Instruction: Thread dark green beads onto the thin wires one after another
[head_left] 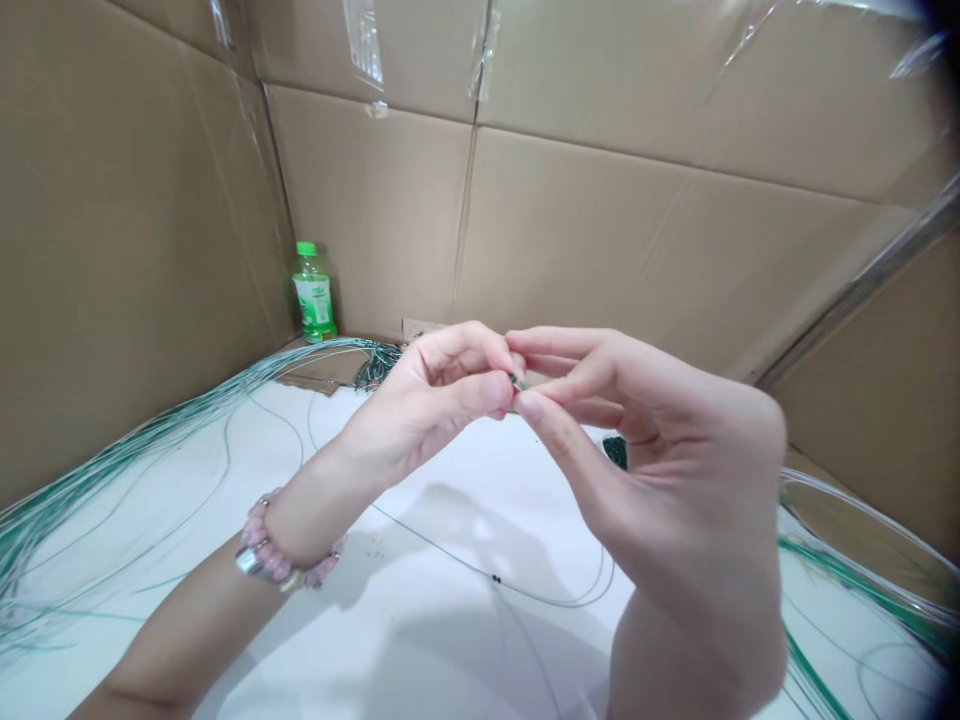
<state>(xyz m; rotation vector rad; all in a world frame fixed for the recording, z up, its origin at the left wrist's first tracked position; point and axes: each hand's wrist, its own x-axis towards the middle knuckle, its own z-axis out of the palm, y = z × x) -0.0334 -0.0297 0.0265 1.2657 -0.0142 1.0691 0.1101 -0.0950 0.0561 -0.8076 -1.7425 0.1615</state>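
Note:
My left hand [442, 395], with a pink bead bracelet [266, 545] at the wrist, is raised over the white surface and pinches thumb against fingertips. My right hand [660, 450] meets it, thumb and index finger pressed together. Between the two sets of fingertips shows a tiny dark green piece [523, 385], perhaps a wire's end; the fingers hide most of it. Below the hands, a thin wire [442, 548] curves across the surface, with small black pieces [496, 579] on it.
Green and white wires [172, 420] lie bundled along the left, their dark ends [375, 365] at the back. More wires [847, 570] are at the right. A green-capped bottle [313, 295] stands in the back left corner. Cardboard walls [600, 230] enclose the white surface [420, 650].

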